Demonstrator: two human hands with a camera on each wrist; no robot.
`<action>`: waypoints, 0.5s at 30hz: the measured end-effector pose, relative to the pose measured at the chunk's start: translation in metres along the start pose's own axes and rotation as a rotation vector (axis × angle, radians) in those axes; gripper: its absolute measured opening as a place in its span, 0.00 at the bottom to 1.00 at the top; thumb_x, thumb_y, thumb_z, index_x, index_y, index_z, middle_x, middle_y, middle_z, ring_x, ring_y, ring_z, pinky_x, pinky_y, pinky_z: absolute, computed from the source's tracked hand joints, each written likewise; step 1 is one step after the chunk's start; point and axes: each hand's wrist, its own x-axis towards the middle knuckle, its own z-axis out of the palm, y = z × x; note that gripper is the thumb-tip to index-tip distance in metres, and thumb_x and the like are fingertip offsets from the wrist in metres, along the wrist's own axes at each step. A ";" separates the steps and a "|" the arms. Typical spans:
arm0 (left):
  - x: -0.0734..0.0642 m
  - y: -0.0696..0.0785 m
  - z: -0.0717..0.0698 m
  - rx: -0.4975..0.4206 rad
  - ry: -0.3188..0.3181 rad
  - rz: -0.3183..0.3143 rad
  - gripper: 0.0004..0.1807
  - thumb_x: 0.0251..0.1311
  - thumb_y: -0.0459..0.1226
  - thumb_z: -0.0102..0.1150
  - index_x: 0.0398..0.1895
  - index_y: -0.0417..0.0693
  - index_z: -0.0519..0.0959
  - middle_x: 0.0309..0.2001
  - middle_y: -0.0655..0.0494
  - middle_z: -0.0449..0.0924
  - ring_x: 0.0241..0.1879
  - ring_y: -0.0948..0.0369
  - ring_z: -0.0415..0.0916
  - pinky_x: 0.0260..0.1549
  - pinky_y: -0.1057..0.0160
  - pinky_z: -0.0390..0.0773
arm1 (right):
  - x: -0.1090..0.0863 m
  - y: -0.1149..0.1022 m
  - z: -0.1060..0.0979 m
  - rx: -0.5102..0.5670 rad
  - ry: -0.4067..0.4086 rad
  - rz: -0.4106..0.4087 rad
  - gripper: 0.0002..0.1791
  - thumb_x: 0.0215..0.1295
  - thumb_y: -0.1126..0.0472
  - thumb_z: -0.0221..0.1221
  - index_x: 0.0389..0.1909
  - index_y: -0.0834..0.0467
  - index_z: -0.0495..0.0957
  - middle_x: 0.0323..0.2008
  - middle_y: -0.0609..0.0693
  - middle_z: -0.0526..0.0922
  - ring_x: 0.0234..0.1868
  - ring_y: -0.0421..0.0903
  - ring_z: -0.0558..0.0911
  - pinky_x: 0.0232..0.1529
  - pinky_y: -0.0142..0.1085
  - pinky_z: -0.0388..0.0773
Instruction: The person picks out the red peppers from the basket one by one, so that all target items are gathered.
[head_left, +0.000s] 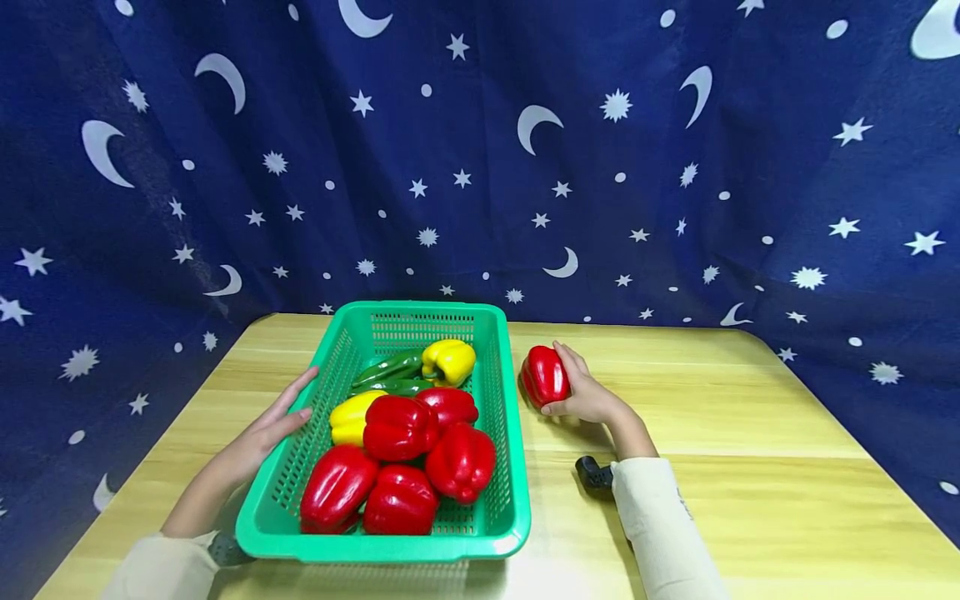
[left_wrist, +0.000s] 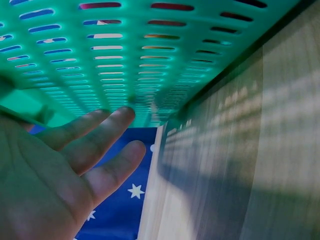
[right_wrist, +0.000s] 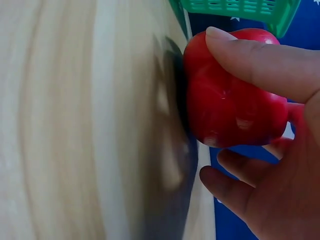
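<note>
Fingers of R hand round a red pepper; L hand at green basket

R thumb & fingers pinch the pepper betw. them: thumb on near side, fingertips on far side, per head view. R wrist cam: two outer fingers bent, apart from ea. other, tips off the pepper. Pepper is just L of R palm, v. close to the wood table; can't tell if touching.

L fingers approx. straight & spread, alongside basket's L wall; thumb reaches over the rim. Can't tell which fingertips actually touch.

Basket is R of L fingers, L of R fingers, i.e. betw. the two hands. Inside: one yellow pepper nearest L thumb; 5 other red peppers piled R of & nearer the person than L fingers; 2 long green peppers R of L index tip, w/ 2nd yellow pepper beside them, farther R.

Behind R fingers: dark wrist device & pale sleeve. Beyond both hands' fingers: navy curtain w/ white moons, stars & dots.
</note>
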 end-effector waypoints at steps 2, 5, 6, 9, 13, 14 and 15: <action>0.000 0.000 0.000 -0.009 -0.008 0.009 0.32 0.69 0.40 0.32 0.72 0.53 0.35 0.71 0.38 0.28 0.62 0.33 0.47 0.45 0.46 0.76 | -0.001 -0.001 -0.001 0.006 -0.003 0.006 0.59 0.46 0.65 0.66 0.71 0.56 0.34 0.70 0.62 0.34 0.65 0.68 0.52 0.60 0.62 0.58; 0.000 0.000 -0.001 0.001 -0.006 -0.004 0.32 0.70 0.41 0.32 0.72 0.54 0.35 0.71 0.39 0.29 0.62 0.38 0.50 0.45 0.49 0.77 | -0.002 -0.002 -0.003 -0.003 -0.020 0.008 0.60 0.46 0.63 0.67 0.71 0.56 0.33 0.70 0.62 0.35 0.65 0.68 0.53 0.59 0.61 0.61; 0.001 -0.001 -0.001 -0.002 -0.008 -0.002 0.32 0.70 0.41 0.32 0.72 0.54 0.35 0.71 0.39 0.29 0.62 0.38 0.51 0.45 0.49 0.77 | -0.003 -0.003 -0.004 -0.006 -0.026 0.010 0.60 0.46 0.63 0.67 0.71 0.56 0.33 0.70 0.62 0.34 0.65 0.68 0.52 0.59 0.60 0.61; 0.000 0.000 0.000 0.000 -0.008 -0.004 0.32 0.70 0.41 0.32 0.72 0.55 0.36 0.71 0.39 0.29 0.62 0.38 0.51 0.45 0.50 0.77 | -0.005 -0.008 -0.008 -0.011 -0.033 0.005 0.60 0.46 0.61 0.68 0.71 0.56 0.33 0.70 0.62 0.34 0.65 0.68 0.51 0.59 0.60 0.60; 0.000 0.001 0.000 -0.008 -0.009 0.010 0.31 0.70 0.41 0.32 0.72 0.54 0.35 0.71 0.38 0.28 0.63 0.34 0.46 0.46 0.47 0.76 | -0.007 -0.014 -0.012 -0.028 -0.019 -0.009 0.60 0.46 0.58 0.68 0.71 0.56 0.34 0.70 0.62 0.33 0.67 0.67 0.48 0.59 0.62 0.58; 0.000 0.001 0.000 -0.007 -0.009 0.009 0.32 0.70 0.41 0.32 0.72 0.54 0.35 0.71 0.38 0.28 0.63 0.34 0.46 0.46 0.46 0.75 | -0.008 -0.016 -0.014 -0.037 -0.016 -0.013 0.60 0.47 0.57 0.68 0.71 0.56 0.34 0.70 0.62 0.33 0.67 0.67 0.47 0.59 0.63 0.58; 0.000 0.000 0.000 -0.005 -0.007 0.004 0.32 0.70 0.41 0.32 0.72 0.55 0.35 0.71 0.38 0.28 0.63 0.34 0.46 0.47 0.45 0.75 | -0.009 -0.017 -0.015 -0.045 -0.010 -0.014 0.59 0.47 0.56 0.68 0.71 0.55 0.34 0.70 0.62 0.33 0.67 0.66 0.46 0.59 0.63 0.57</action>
